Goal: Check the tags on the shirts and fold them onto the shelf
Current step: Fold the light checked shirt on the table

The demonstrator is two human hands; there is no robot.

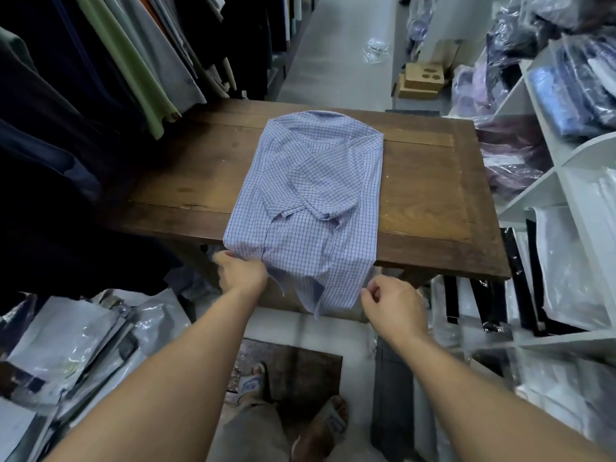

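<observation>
A light blue checked shirt [310,191] lies face down on the wooden table [430,195], collar at the far end, both sides and sleeves folded inward. Its hem hangs over the table's near edge. My left hand [241,273] grips the hem's left corner at the table edge. My right hand [391,303] pinches the hem's right corner just below the table edge. No tag shows.
Hanging garments [126,61] crowd the left side. White shelves [546,181] with bagged shirts stand at the right. Plastic-wrapped packs [66,345] pile on the floor at lower left. Cardboard boxes [421,81] sit on the floor beyond the table.
</observation>
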